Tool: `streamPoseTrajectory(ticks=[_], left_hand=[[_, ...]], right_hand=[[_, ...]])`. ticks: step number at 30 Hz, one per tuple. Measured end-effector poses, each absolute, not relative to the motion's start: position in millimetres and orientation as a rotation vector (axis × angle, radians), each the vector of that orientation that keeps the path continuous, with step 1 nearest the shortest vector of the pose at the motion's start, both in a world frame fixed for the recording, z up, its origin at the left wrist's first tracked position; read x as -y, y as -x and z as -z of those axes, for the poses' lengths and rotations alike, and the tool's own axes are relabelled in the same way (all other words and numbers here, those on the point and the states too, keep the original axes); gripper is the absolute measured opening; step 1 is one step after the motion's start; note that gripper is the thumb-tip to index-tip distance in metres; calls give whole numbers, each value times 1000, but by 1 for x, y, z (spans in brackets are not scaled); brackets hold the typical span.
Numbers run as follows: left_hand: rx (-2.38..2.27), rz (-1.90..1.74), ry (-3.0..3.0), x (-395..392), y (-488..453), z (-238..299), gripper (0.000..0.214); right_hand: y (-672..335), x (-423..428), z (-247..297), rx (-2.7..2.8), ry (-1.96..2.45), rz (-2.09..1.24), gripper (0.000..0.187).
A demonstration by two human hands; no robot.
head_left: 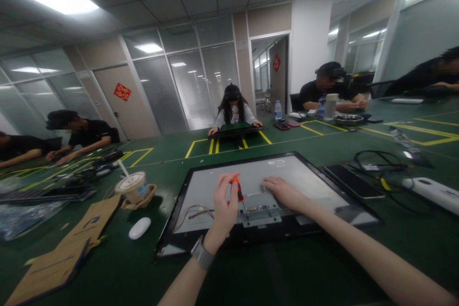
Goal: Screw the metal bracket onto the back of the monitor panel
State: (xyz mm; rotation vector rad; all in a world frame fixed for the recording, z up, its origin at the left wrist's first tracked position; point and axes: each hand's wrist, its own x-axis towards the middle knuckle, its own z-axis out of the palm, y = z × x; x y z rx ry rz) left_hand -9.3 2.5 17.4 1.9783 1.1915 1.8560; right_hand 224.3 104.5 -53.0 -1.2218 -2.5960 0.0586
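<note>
I have the left hand point(224, 203) above the middle of a flat display panel point(304, 177), its fingers closed around an orange-and-black screwdriver point(239, 192) held tilted. The shaft points down toward the metal bracket point(247, 223) near the panel's closer edge, but from here I can't tell whether the tip sits in a screw. My right hand point(285, 193) is open and grips nothing — palm down, fingers spread over the pale back of the panel, just beyond the bracket. The panel lies in front of me on the green table point(118, 272), its black frame showing all around, and a few thin wires point(191, 211) curl over it to the left of the bracket. A watch point(202, 253) with a grey band circles the left wrist. Left of the panel I see a white mouse point(139, 228), a drink cup point(133, 187) with a straw, standing in a cardboard holder, and a brown paper bag point(57, 260) lying flat. To the right, a dark phone point(353, 180) rests near the frame, with black cables point(373, 154) beyond it and a white device point(435, 193) farther right. Across the table a co-worker point(234, 111) has both hands at the sides of another dark panel point(233, 133) — a water bottle point(278, 111) stands off to one side.
</note>
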Motion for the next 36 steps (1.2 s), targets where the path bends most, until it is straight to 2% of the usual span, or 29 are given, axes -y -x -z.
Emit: streamPoseTrajectory(ticks=[4, 11, 20, 29, 36], left_hand=[[-1095, -1811, -1966, -3, 11, -16, 31], [-1172, -1889, -1915, -2, 8, -17, 19], [-1016, -1813, -1696, -6, 12, -17, 36], [-1156, -1951, -1796, -10, 14, -17, 22], [-1122, -1879, -1905, -1, 10, -15, 25]], right_hand=[[-224, -106, 55, 2573, 1227, -91, 60], [-223, -104, 52, 2575, 1232, -93, 60], [-222, -101, 46, 2581, 1251, -110, 56], [-222, -99, 45, 2570, 1213, -100, 58], [-223, -104, 51, 2583, 1227, -98, 58]])
